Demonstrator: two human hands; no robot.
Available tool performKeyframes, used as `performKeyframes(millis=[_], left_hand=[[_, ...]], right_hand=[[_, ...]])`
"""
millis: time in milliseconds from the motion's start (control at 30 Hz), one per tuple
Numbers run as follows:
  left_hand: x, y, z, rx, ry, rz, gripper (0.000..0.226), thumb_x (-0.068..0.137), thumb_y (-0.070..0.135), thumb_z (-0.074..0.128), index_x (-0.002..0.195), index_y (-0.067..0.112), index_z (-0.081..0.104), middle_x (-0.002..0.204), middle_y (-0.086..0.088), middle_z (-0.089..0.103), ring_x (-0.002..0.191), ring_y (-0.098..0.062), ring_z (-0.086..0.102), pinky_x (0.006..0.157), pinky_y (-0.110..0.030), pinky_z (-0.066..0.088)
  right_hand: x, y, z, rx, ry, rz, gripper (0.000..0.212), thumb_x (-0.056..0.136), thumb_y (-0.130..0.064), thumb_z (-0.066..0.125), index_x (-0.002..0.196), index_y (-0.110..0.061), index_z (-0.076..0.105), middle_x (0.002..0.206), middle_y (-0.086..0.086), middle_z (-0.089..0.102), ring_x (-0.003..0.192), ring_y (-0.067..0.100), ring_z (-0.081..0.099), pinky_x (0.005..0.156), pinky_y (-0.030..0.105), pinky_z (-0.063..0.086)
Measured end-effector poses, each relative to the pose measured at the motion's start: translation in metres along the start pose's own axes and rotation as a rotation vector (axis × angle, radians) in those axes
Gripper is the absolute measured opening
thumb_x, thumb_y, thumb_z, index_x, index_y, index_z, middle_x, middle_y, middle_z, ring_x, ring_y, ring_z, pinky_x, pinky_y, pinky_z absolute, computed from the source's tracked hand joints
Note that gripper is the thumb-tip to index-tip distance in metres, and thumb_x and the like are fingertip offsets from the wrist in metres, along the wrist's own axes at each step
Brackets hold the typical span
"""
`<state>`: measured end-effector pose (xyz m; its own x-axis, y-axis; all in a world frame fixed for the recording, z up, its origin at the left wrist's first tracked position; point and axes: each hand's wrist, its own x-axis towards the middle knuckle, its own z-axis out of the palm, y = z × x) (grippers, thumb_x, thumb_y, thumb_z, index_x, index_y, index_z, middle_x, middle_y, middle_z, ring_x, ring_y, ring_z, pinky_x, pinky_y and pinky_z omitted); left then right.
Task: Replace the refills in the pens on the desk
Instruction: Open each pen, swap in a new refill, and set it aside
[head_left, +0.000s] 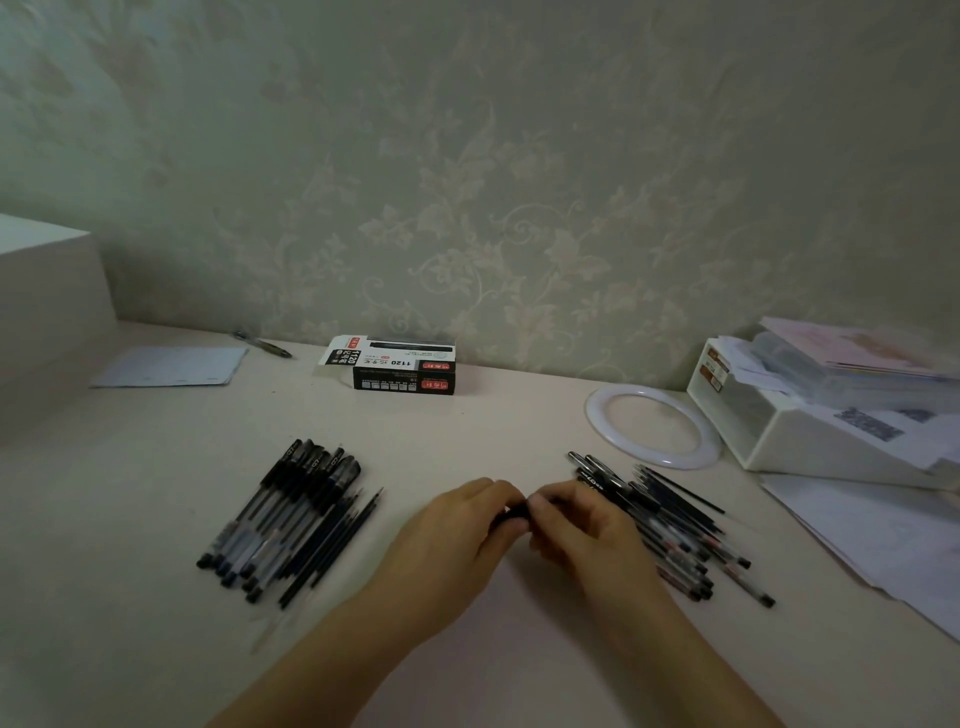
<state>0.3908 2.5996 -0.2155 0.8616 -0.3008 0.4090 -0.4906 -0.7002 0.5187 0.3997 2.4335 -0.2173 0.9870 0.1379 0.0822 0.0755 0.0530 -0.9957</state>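
Black plastic shows between the two hands: a pen (511, 514) is held just above the table (467, 426), straight in front of the black pen box (402, 366) that stands by the wall. The left hand (457, 525) curls its fingers round one end and the right hand (576, 525) pinches the other, so both have hold of it; most of the pen is hidden by them, and whether it is being unscrewed or closed I cannot tell. Nearer than the box and to its left lies a bundle of capped pens (283, 514) with loose refills (337, 545) beside it; nearer and to its right, touching the right hand, lies a second heap of pens (670, 530).

A pen like this is probably light, stiff and rather smooth, so it may slip while twisted. Best to grip the barrel on both sides of its joint. The thin refill would bend easily and wants holding near its middle.
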Motion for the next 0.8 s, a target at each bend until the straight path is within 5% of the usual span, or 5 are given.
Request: performKeyframes(millis=[200, 467, 600, 800], left_hand=[[-0.001, 0.000, -0.004, 0.212, -0.002, 0.031, 0.023, 0.097, 0.054, 0.034, 0.093, 0.034, 0.046, 0.071, 0.018, 0.047, 0.066, -0.005, 0.047, 0.050, -0.021, 0.030], [0.000, 0.004, -0.004, 0.346, 0.023, -0.044, 0.045, 0.087, 0.071, 0.014, 0.077, 0.032, 0.034, 0.054, 0.007, 0.042, 0.053, -0.011, 0.046, 0.044, -0.024, 0.024], [0.004, -0.002, -0.014, 0.391, 0.132, -0.178, 0.063, 0.077, 0.081, 0.008, 0.061, 0.024, 0.030, 0.048, 0.004, 0.038, 0.050, -0.013, 0.043, 0.042, -0.025, 0.022], [0.003, -0.007, -0.017, 0.295, 0.103, -0.181, 0.041, 0.087, 0.069, 0.023, 0.091, 0.029, 0.034, 0.055, 0.011, 0.039, 0.048, -0.005, 0.041, 0.045, -0.024, 0.029]], right_hand=[[0.000, 0.000, -0.003, -0.077, -0.014, -0.089, 0.009, 0.091, -0.013, 0.066, 0.083, -0.011, 0.070, 0.068, 0.004, 0.068, 0.058, 0.011, 0.059, 0.058, 0.020, 0.050], [0.001, 0.002, -0.003, -0.075, 0.014, -0.132, 0.009, 0.091, -0.011, 0.065, 0.083, -0.009, 0.069, 0.065, 0.001, 0.067, 0.055, 0.009, 0.057, 0.056, 0.017, 0.047], [0.005, -0.003, -0.016, 0.023, 0.211, -0.142, 0.008, 0.088, -0.017, 0.067, 0.080, -0.018, 0.070, 0.069, 0.003, 0.070, 0.060, 0.010, 0.061, 0.059, 0.017, 0.052], [0.005, 0.004, -0.027, -0.329, 0.255, -0.189, 0.014, 0.086, -0.019, 0.073, 0.083, -0.031, 0.066, 0.083, -0.011, 0.072, 0.077, 0.003, 0.068, 0.069, 0.011, 0.051]])
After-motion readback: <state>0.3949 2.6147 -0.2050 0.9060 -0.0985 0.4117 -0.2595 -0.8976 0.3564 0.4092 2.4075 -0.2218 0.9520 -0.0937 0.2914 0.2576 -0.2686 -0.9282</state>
